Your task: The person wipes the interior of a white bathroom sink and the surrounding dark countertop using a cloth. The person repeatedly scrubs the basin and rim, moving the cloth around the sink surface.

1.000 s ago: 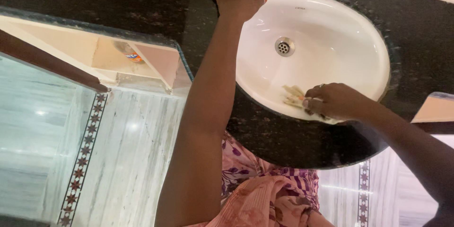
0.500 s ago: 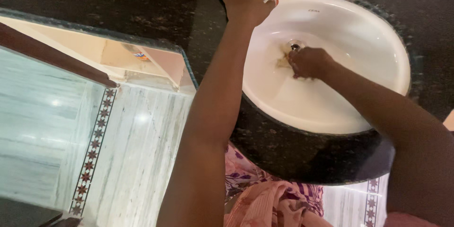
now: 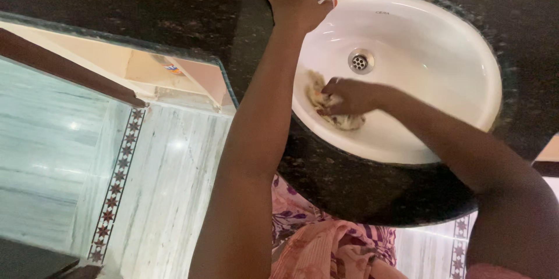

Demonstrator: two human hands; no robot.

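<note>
Left hand [image 3: 296, 1] flat on dark desk [image 3: 145, 11] at far-left sink rim, fingers spread. Right hand [image 3: 348, 95] inside white sink [image 3: 442, 81], fingers pinching pale cloth [image 3: 326, 107] against left wall, near drain [image 3: 361, 61].

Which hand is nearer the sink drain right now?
Right. The right hand presses a scrub pad inside the white basin, just below-left of the drain. The left hand rests flat on the black countertop at the basin's rim, farther away.

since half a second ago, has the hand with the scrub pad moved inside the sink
Yes. The right hand with the scrub pad was beside the drain; now it sits below and left of it, nearer the basin's left wall.
</note>
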